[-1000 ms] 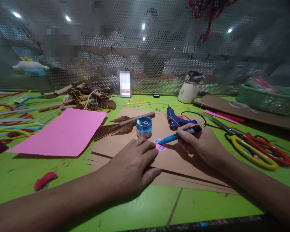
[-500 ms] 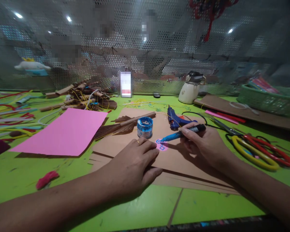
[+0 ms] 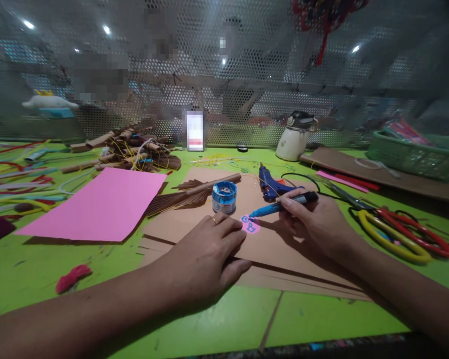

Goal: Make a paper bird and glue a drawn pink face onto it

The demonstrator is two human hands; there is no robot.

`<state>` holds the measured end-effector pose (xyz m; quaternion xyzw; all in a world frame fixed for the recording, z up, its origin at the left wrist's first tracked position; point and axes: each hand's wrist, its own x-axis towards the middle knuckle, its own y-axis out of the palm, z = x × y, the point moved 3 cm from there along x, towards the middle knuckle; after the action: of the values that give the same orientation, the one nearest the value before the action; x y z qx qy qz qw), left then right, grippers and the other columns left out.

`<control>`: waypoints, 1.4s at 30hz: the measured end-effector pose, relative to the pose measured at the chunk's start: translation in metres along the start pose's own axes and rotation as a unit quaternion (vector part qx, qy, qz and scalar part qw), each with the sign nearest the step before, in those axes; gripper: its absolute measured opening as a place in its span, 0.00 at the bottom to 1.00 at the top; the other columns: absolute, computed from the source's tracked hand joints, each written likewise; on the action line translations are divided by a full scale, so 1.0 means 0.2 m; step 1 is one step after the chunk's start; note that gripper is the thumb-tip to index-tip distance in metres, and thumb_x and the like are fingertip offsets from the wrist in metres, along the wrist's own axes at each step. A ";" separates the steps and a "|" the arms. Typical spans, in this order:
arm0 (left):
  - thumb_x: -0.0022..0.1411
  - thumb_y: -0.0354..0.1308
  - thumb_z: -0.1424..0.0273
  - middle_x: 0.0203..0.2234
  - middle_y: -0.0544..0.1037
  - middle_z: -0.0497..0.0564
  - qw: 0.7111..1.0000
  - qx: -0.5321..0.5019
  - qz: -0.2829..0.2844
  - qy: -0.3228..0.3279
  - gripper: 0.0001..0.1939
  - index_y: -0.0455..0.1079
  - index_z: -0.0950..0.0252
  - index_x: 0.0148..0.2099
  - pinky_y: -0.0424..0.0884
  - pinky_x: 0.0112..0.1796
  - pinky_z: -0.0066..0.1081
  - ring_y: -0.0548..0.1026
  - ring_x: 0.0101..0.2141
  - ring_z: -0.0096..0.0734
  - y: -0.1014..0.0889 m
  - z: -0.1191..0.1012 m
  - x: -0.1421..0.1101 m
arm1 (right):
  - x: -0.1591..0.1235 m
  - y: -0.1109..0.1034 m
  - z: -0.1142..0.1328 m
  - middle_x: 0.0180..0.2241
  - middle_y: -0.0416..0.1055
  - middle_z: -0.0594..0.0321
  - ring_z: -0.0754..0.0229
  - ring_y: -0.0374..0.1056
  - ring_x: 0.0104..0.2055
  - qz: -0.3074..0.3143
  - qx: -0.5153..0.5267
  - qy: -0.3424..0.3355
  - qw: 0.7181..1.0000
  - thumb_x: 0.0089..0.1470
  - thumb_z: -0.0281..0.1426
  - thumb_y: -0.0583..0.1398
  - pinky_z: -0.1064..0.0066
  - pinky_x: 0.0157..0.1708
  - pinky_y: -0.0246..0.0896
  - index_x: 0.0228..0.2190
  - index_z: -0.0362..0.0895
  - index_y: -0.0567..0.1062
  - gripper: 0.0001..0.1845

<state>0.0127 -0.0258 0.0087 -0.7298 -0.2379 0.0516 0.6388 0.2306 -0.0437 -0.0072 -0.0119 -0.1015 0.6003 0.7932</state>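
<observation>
The green table (image 3: pixel 194 329) ends at a dark front edge (image 3: pixel 322 347), with a green strip between that edge and the brown paper (image 3: pixel 168 224); the mesh wall (image 3: pixel 142 107) rises behind. Beyond the two hands, the paint jar (image 3: pixel 224 199) and glue gun (image 3: pixel 271 187) stand close on the far side, the pink sheet (image 3: pixel 97 207) lies to the left and the scissors (image 3: pixel 381 235) to the right. The small pink circle (image 3: pixel 252 226), with blue shapes on it, lies on the brown paper between the hands. The left hand (image 3: pixel 205 249) is palm down, fingers loosely bent and grasping nothing visible, fingertips at the circle's left edge. The right hand (image 3: pixel 318 219) pinches the blue marker (image 3: pixel 265 210), whose tip points left at the circle's upper part; whether it touches is unclear.
</observation>
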 end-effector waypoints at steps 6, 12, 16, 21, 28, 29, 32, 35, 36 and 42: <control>0.67 0.52 0.63 0.47 0.72 0.59 1.000 0.002 -0.006 0.002 0.15 0.70 0.67 0.50 0.64 0.50 0.46 0.66 0.49 0.46 0.00 0.00 0.00 | 0.00 0.01 -0.01 0.17 0.67 0.67 0.65 0.58 0.17 0.026 -0.026 0.000 0.999 0.49 0.47 0.64 0.72 0.17 0.54 0.27 0.45 0.71 0.18; 0.67 0.51 0.63 0.49 0.71 0.60 1.000 0.008 0.000 -0.001 0.16 0.70 0.68 0.50 0.63 0.50 0.46 0.66 0.50 0.46 0.01 0.00 -0.01 | -0.01 0.02 0.01 0.17 0.67 0.67 0.65 0.58 0.17 0.032 -0.036 0.007 0.999 0.50 0.46 0.63 0.72 0.16 0.54 0.26 0.46 0.70 0.17; 0.67 0.51 0.62 0.50 0.71 0.60 1.000 0.006 0.005 -0.001 0.16 0.70 0.68 0.50 0.63 0.50 0.46 0.66 0.50 0.46 0.00 0.00 -0.01 | -0.01 0.00 0.03 0.18 0.69 0.66 0.65 0.60 0.17 -0.007 -0.024 -0.008 1.000 0.49 0.45 0.65 0.73 0.16 0.54 0.28 0.45 0.72 0.16; 0.67 0.51 0.63 0.48 0.71 0.59 1.000 0.000 0.011 -0.001 0.16 0.70 0.68 0.51 0.63 0.50 0.46 0.66 0.50 0.46 0.00 0.00 0.01 | 0.01 -0.01 0.03 0.17 0.69 0.67 0.67 0.59 0.16 -0.046 0.010 -0.023 0.999 0.48 0.44 0.65 0.74 0.15 0.54 0.27 0.44 0.72 0.16; 0.68 0.51 0.62 0.49 0.71 0.58 1.000 0.003 0.013 -0.005 0.17 0.69 0.67 0.52 0.63 0.49 0.45 0.66 0.49 0.44 0.00 0.00 0.00 | 0.02 -0.04 0.01 0.16 0.68 0.66 0.67 0.56 0.15 -0.074 0.029 0.008 0.997 0.45 0.45 0.67 0.74 0.13 0.49 0.24 0.45 0.72 0.17; 0.68 0.51 0.62 0.49 0.71 0.58 1.000 0.005 0.013 -0.004 0.17 0.69 0.67 0.52 0.63 0.49 0.45 0.66 0.49 0.45 0.00 0.00 0.00 | 0.02 -0.04 0.01 0.16 0.68 0.66 0.67 0.56 0.15 -0.069 0.031 0.007 0.997 0.45 0.45 0.67 0.74 0.13 0.49 0.24 0.45 0.72 0.17; 0.68 0.50 0.62 0.49 0.71 0.59 1.000 0.009 0.012 -0.001 0.17 0.69 0.68 0.52 0.64 0.49 0.45 0.66 0.49 0.45 0.00 0.00 0.00 | 0.02 -0.04 0.01 0.16 0.68 0.66 0.66 0.56 0.14 -0.057 0.035 0.005 0.998 0.46 0.45 0.66 0.73 0.12 0.48 0.24 0.46 0.72 0.16; 0.68 0.51 0.62 0.49 0.71 0.59 1.000 0.009 0.015 -0.002 0.17 0.69 0.67 0.52 0.64 0.49 0.45 0.66 0.49 0.45 0.00 0.00 0.00 | 0.02 -0.04 0.01 0.16 0.67 0.66 0.67 0.55 0.14 -0.048 0.033 -0.003 0.998 0.48 0.44 0.65 0.73 0.12 0.46 0.22 0.46 0.71 0.16; 0.68 0.51 0.62 0.49 0.71 0.59 1.000 0.009 0.015 -0.002 0.18 0.69 0.67 0.53 0.63 0.49 0.45 0.66 0.49 0.45 0.00 0.00 0.00 | 0.02 -0.04 0.01 0.16 0.67 0.67 0.67 0.54 0.13 -0.046 0.034 -0.006 0.998 0.49 0.44 0.65 0.73 0.12 0.46 0.22 0.46 0.71 0.16; 0.68 0.50 0.62 0.49 0.71 0.58 1.000 0.007 0.012 0.001 0.18 0.68 0.67 0.53 0.63 0.50 0.46 0.65 0.50 0.45 0.01 0.01 0.00 | 0.01 -0.03 0.02 0.17 0.68 0.67 0.67 0.56 0.14 -0.025 0.026 0.003 0.999 0.49 0.44 0.65 0.74 0.13 0.47 0.25 0.46 0.71 0.15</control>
<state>0.0122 -0.0244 0.0067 -0.7282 -0.2281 0.0604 0.6434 0.2359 -0.0444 -0.0022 0.0095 -0.0835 0.5827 0.8084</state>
